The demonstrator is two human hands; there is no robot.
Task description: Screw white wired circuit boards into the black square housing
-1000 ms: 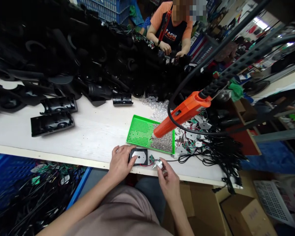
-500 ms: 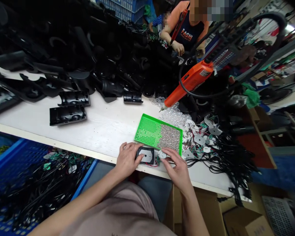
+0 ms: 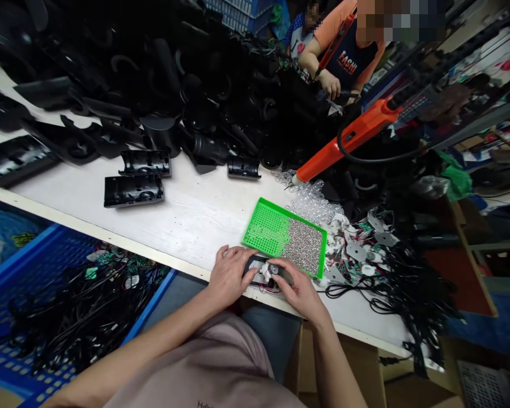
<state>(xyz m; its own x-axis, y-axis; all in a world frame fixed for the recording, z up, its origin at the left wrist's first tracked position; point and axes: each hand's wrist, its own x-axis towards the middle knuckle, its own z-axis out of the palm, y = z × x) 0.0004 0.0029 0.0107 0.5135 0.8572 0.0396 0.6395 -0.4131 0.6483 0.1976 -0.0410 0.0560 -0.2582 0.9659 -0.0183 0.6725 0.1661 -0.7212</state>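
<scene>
My left hand point(image 3: 229, 276) curls around the left side of a small black plastic housing point(image 3: 257, 267) at the table's near edge. My right hand point(image 3: 296, 289) pinches a small round white part with red wires point(image 3: 270, 270) and presses it onto that housing. Just beyond my hands lies a green perforated tray point(image 3: 266, 229) with several small silver screws heaped on its right half. An orange electric screwdriver point(image 3: 352, 137) hangs on a black cable above the tray, tip down.
A large heap of black plastic shells point(image 3: 161, 79) fills the far side of the white table point(image 3: 182, 212). Two loose shells point(image 3: 134, 190) lie at left. Wired circuit parts and black cables point(image 3: 378, 260) pile at right. A blue crate of wired parts point(image 3: 63, 306) stands below left. Another person point(image 3: 344, 54) works opposite.
My right hand has carried the round white part leftward from the table edge onto the black housing. The view has swung, so the hanging screwdriver now sits farther up and right of the tray.
</scene>
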